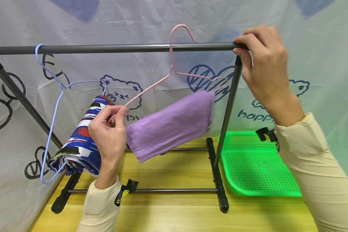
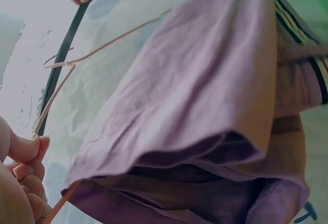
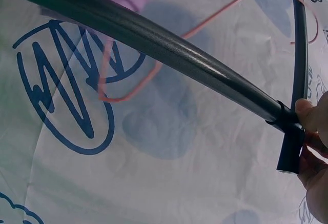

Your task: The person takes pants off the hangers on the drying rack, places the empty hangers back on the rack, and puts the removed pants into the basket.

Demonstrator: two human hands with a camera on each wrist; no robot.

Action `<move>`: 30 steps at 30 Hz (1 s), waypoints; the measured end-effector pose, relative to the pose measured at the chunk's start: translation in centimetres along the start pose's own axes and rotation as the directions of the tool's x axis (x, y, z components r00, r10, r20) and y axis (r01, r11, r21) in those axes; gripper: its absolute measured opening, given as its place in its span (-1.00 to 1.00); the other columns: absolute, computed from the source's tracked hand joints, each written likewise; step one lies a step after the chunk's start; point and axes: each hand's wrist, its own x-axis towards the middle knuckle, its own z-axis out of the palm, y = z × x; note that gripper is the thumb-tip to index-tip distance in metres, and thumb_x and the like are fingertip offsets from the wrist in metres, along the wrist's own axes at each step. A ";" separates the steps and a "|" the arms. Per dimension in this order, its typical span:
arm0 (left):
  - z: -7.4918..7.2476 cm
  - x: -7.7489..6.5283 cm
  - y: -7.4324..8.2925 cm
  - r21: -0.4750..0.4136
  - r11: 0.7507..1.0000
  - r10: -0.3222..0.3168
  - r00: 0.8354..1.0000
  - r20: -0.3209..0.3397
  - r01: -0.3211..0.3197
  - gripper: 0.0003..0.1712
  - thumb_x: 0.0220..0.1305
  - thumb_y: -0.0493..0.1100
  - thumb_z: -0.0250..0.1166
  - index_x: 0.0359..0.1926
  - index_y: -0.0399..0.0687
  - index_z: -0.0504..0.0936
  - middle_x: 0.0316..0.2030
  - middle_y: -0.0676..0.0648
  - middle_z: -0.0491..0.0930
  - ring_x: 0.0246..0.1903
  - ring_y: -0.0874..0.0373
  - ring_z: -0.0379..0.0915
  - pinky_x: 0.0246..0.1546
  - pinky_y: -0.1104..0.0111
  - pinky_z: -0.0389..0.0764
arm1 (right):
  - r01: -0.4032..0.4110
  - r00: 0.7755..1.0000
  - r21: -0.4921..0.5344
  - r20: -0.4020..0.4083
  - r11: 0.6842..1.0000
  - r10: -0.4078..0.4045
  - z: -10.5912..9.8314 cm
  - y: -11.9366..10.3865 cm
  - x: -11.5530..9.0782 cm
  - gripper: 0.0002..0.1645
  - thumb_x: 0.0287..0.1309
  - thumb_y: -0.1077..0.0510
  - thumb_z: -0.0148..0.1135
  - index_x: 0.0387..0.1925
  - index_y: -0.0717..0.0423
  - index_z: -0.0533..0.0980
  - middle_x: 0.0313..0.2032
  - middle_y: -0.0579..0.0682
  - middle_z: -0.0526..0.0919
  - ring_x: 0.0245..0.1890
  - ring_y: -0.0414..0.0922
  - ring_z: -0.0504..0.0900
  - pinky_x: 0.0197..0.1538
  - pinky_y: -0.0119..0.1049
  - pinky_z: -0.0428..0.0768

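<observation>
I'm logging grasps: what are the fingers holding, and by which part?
Left fingers pinch the pink hanger at its left corner; right fingers grip the rack's top bar at its right end.

Rail cut off at head view's left edge, right side of basket hidden behind right sleeve, lower bar of pink hanger mostly inside purple cloth.

In front of you, a yellow wood-grain table carries the dark rack on its black feet, with a green basket just beside it
</observation>
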 end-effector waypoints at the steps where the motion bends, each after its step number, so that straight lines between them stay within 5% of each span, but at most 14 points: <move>1: -0.2 0.2 0.0 -0.013 1.000 -0.006 1.000 -0.010 0.006 -0.84 0.32 -0.28 0.43 -0.35 -0.33 0.77 -0.57 -0.03 0.54 -0.61 0.26 0.24 -0.58 0.51 0.19 | 0.011 1.000 -0.010 0.009 1.000 -0.010 0.0 0.0 0.0 -0.57 0.57 0.12 0.01 0.04 0.42 0.61 -0.04 0.33 0.60 -0.04 0.25 0.46 -0.04 -0.02 0.48; 14: -3.7 0.9 0.2 -0.113 0.994 -0.027 0.989 -0.144 0.011 -0.85 0.25 -0.42 0.43 -0.38 -0.54 0.72 -0.58 0.07 0.50 -0.62 0.28 0.16 -0.59 0.57 0.12 | -0.103 0.994 0.040 -0.035 0.994 0.105 0.5 -0.6 0.1 -0.63 0.49 0.15 0.12 -0.01 0.41 0.65 -0.06 0.30 0.64 -0.02 0.22 0.48 0.01 -0.05 0.46; 30: -4.2 -2.6 -2.4 -0.146 0.988 -0.068 0.996 -0.058 0.059 -0.88 0.22 -0.50 0.39 -0.42 -0.58 0.67 -0.57 0.06 0.49 -0.62 0.31 0.21 -0.63 0.59 0.17 | -0.124 0.991 0.048 -0.052 0.991 0.127 0.5 -0.6 0.2 -0.63 0.47 0.13 0.15 -0.03 0.39 0.67 -0.07 0.28 0.66 -0.03 0.22 0.49 0.02 -0.16 0.40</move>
